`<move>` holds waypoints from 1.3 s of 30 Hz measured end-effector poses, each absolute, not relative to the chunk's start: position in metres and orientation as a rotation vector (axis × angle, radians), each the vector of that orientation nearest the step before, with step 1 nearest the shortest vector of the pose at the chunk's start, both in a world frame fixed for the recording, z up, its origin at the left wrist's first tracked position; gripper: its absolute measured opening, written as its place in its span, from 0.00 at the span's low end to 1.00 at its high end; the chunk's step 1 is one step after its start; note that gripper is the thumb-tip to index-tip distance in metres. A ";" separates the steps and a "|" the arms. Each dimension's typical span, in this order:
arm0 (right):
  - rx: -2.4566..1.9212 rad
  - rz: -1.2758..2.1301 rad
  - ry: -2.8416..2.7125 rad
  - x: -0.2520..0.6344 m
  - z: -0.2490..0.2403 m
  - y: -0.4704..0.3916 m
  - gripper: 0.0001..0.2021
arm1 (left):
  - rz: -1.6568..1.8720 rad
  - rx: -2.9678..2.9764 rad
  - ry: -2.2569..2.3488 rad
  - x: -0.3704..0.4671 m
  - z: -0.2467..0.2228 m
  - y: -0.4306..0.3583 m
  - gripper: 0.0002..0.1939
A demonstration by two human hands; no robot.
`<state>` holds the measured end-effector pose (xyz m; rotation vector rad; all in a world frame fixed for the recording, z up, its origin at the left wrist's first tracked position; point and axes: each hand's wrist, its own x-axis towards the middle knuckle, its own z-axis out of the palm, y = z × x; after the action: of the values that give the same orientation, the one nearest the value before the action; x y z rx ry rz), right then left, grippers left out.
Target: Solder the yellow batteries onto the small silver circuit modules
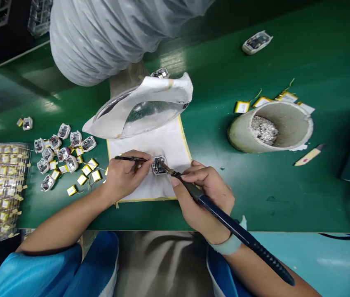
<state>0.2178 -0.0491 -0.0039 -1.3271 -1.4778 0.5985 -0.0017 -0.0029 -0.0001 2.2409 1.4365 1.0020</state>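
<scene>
A small white-cased circuit device (159, 165) lies on the white sheet (150, 187), between my two hands. My left hand (127, 175) pinches dark tweezers (131, 158), whose tips reach the left side of the device. In my right hand (207, 198) is a soldering iron (224, 218) with a dark handle, its tip at the circuit board. Solder contact itself is too small to make out. Thin wires run from the left toward my left hand. Several more white-cased devices (64, 154) and yellow-edged batteries (96, 175) lie left of the sheet.
Behind the sheet stands a clear-and-white hood (159, 88) under a grey flexible duct (106, 37). A tub with metallic scraps (239, 134) and a small knife (309, 156) are at the right. At the far left is a tray of batteries (0, 185).
</scene>
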 end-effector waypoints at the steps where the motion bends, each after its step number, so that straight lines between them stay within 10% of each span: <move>1: -1.330 0.601 -1.481 0.218 -0.004 -0.049 0.10 | 0.998 2.238 1.446 -0.002 0.000 -0.003 0.16; 24: -1.312 0.486 -1.207 0.218 -0.011 -0.050 0.09 | 1.078 2.199 1.413 -0.011 0.011 -0.003 0.07; 33: -1.253 0.339 -1.135 0.224 -0.024 -0.048 0.12 | 0.404 2.802 1.319 0.005 0.009 -0.016 0.19; 39: -1.367 0.555 -1.042 0.235 -0.043 -0.054 0.19 | 0.803 2.721 1.290 -0.034 0.031 -0.040 0.23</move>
<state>0.2349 -0.0538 -0.0433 -1.3671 -1.0424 0.5554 -0.0345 -0.0399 0.0315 2.7214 1.2897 0.8033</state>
